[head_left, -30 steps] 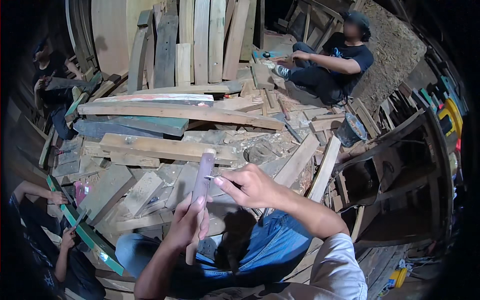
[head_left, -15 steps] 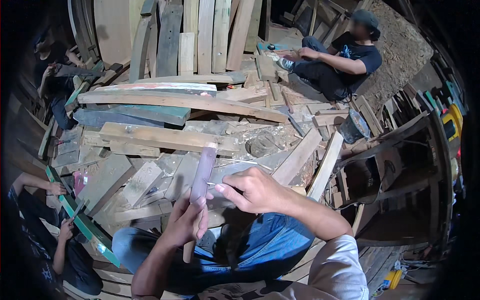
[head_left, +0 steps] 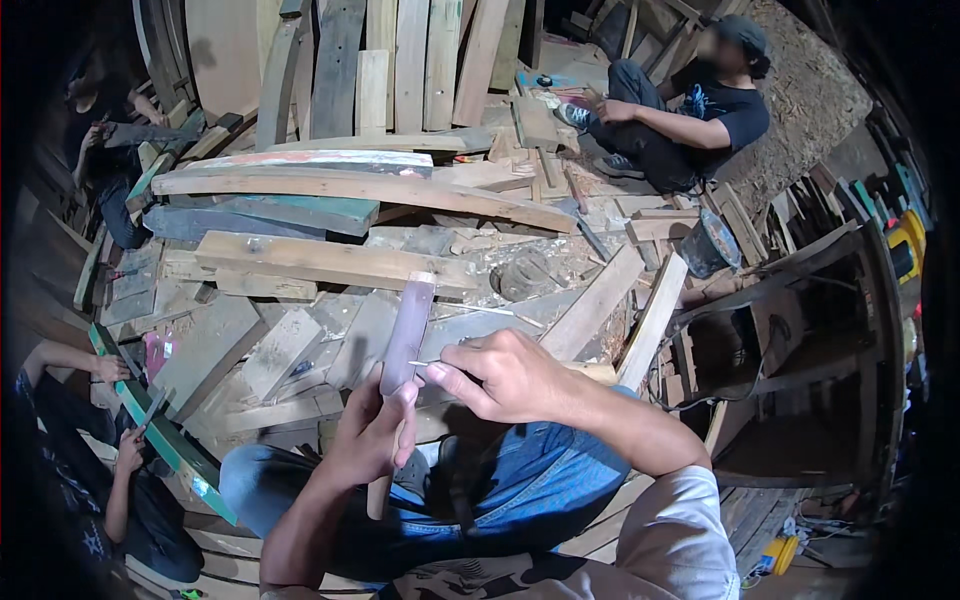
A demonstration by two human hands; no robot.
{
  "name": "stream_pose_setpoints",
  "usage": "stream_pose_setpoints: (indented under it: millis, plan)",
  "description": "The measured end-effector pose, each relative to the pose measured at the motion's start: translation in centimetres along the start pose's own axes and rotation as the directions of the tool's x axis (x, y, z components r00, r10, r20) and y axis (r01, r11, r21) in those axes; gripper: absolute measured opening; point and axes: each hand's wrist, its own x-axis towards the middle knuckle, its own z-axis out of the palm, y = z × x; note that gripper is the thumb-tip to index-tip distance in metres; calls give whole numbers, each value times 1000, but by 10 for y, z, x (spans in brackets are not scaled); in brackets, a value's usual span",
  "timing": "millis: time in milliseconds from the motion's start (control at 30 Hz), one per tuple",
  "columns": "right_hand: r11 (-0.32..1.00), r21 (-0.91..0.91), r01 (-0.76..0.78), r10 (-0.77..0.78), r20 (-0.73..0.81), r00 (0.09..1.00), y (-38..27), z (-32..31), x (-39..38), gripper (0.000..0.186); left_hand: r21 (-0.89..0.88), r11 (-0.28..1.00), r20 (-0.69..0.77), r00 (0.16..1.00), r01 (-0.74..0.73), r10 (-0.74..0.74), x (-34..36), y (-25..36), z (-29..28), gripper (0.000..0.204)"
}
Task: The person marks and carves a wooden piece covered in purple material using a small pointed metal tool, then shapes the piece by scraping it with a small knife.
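I hold a narrow wooden piece (head_left: 406, 332) upright in my left hand (head_left: 375, 430); its upper part looks smooth and purplish-grey with a pale top end, and bare wood shows below my fingers. My right hand (head_left: 500, 375) is closed on a small, thin metal piece (head_left: 424, 364), perhaps a nail or pin, pinched between thumb and forefinger with its tip at the side of the wooden piece. Both hands are over my lap in blue jeans (head_left: 525, 480), just apart from each other.
Long planks (head_left: 360, 194) and offcuts lie ahead; boards (head_left: 380, 85) lean behind. A bucket (head_left: 705, 245) and dark wooden framework (head_left: 760, 440) stand right. Co-workers sit at upper right (head_left: 685, 130), upper left (head_left: 115, 150) and lower left (head_left: 120, 480), the last holding a green board (head_left: 175, 450).
The wooden piece and my left hand have shifted slightly left and upward in view. My right hand stays pinched beside it, slightly adjusted. The surroundings have shifted upward in view.
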Motion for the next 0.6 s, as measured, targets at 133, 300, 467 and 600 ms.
stream_pose_setpoints:
  millis: [133, 300, 467, 600]
  plan:
    - [999, 1, -33, 33, 27, 999, 2, 5, -1, 27, 35, 999, -20, 1000, -4, 5, -3, 2, 1, 26]
    - [999, -38, -33, 33, 1, 999, 7, 2, 0, 29, 49, 999, -43, 999, 22, -19, 2, 9, 10, 29]
    - [989, -143, 22, -26, -20, 999, 8, 4, 3, 27, 191, 982, -101, 994, -9, 28, 4, 11, 9, 34]
    - [990, -140, 18, -16, 15, 1000, 5, 8, 4, 27, 99, 995, -105, 994, 30, -20, 3, 11, 8, 31]
